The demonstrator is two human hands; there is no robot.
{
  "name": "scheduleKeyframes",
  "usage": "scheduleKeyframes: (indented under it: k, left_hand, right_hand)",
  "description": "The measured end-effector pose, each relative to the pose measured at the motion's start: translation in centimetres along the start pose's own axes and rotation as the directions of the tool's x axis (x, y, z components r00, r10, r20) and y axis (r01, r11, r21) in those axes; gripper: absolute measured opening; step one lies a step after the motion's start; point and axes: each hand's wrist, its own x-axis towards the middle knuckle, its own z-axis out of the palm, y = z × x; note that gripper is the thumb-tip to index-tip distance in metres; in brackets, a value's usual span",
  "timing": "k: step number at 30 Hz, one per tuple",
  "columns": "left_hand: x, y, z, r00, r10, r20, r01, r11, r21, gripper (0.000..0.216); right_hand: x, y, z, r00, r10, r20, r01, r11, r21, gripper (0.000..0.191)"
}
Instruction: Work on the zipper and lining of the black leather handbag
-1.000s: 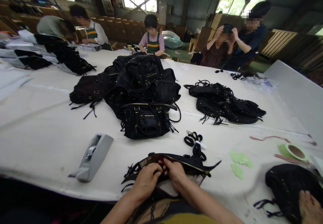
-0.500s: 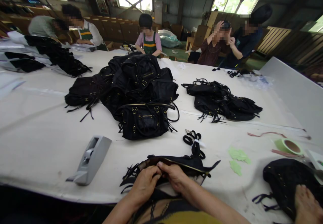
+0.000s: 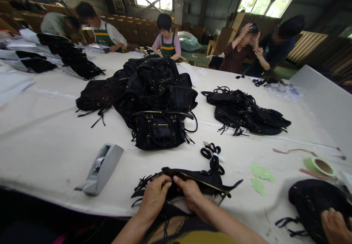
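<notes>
— What are your hands doing?
— Your left hand (image 3: 154,199) and right hand (image 3: 189,192) are both pinching the open top edge of the black handbag (image 3: 203,179), fingers clamped on it.
— Where is it lying?
— At the near table (image 3: 41,152) edge, right of the tape dispenser (image 3: 100,168).

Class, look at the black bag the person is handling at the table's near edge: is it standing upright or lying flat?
Lying flat. The black bag sprawls flattened on the white table, both hands gripping its near edge, unlike the upright bag behind.
</notes>
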Motion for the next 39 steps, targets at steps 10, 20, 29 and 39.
scheduleKeyframes:
  k: [10,20,29,39]
  left_hand:
    - [-0.16,0.11,0.21,0.998,0.064,-0.008,-0.064,0.997,-0.032,0.020]
    - [-0.13,-0.03,0.52,0.998,0.066,-0.023,-0.067,0.997,-0.045,0.019]
    - [-0.19,0.13,0.64,0.997,0.067,-0.029,-0.069,0.996,-0.056,0.021]
    - [-0.05,0.24,0.85,0.997,0.047,-0.066,-0.049,0.999,-0.022,0.020]
  right_hand:
    - [-0.24,-0.08,-0.01,1.000,0.013,0.015,-0.013,1.000,0.006,0.049]
    - [-0.21,0.05,-0.19,0.998,0.062,-0.006,-0.062,0.996,0.056,0.054]
    - [-0.26,0.18,-0.20,0.998,0.064,0.005,-0.064,0.997,0.053,0.053]
    - [-0.25,0.01,-0.32,0.999,0.030,0.031,-0.030,1.000,0.002,0.054]
